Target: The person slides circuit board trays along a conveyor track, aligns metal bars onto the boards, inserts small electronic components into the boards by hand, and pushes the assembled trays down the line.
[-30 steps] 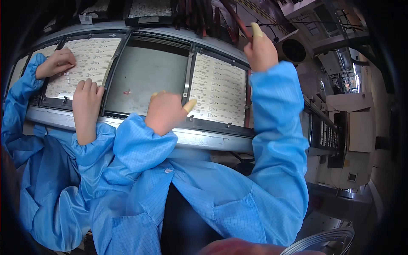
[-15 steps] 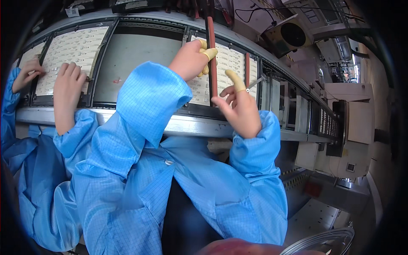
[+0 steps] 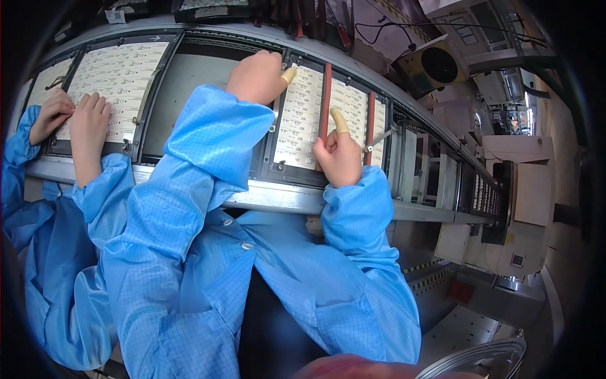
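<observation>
My left hand [image 3: 257,79] is at the upper left corner of a framed panel [image 3: 295,129] of pale printed pieces. Its fingers are bent and partly hidden; a yellow finger cot covers one tip. What they hold, if anything, I cannot make out. A long red strip [image 3: 326,95] lies across the panel. Over its lower part is my right hand [image 3: 343,158], the index finger in a yellow cot stretched out, the thumb by the strip and the other fingers curled. A second red strip [image 3: 370,120] and a small metal bar [image 3: 380,139] are to its right.
A metal rail [image 3: 284,199] runs along the near side. At left, a co-worker's hands [image 3: 89,123] touch another framed panel [image 3: 123,82]. A grey plate [image 3: 202,82] lies between the panels. Dark bins [image 3: 211,11] and a yellowish box with a fan [image 3: 435,60] stand beyond.
My left hand has let go of the red strip's far end and moved left to the panel's corner. That strip now lies across the panel. My right hand has shifted left and down onto it.
</observation>
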`<state>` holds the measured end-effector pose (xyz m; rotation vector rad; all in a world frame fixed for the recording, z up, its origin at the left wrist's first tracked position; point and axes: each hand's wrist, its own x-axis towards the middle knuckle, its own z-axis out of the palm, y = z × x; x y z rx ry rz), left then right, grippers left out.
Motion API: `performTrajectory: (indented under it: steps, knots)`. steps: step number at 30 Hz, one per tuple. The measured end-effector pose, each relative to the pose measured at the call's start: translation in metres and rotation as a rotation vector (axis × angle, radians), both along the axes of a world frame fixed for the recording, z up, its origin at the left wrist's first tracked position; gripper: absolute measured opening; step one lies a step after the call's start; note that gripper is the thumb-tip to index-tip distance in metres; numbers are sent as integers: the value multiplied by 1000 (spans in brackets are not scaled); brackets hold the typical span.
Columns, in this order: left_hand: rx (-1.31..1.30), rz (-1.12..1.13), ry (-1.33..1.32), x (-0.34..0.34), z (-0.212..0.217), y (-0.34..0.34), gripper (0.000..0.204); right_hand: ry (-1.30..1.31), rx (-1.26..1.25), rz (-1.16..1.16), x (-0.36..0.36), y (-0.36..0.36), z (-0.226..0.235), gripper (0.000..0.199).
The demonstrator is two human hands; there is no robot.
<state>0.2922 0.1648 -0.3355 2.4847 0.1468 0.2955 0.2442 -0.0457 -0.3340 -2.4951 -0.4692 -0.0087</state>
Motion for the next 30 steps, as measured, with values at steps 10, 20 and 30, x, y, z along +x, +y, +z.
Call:
performTrajectory:
  steps: [10,20,30]
  knots:
    - [26,-13,153,16,-18,0,29,83,-13,-89,3,7,-14,58]
    - [-75,13,229,49,-26,7,34,69,24,-57,6,8,-19,57]
    - [-171,-112,177,45,-2,-18,28,93,-34,-62,11,4,-22,67]
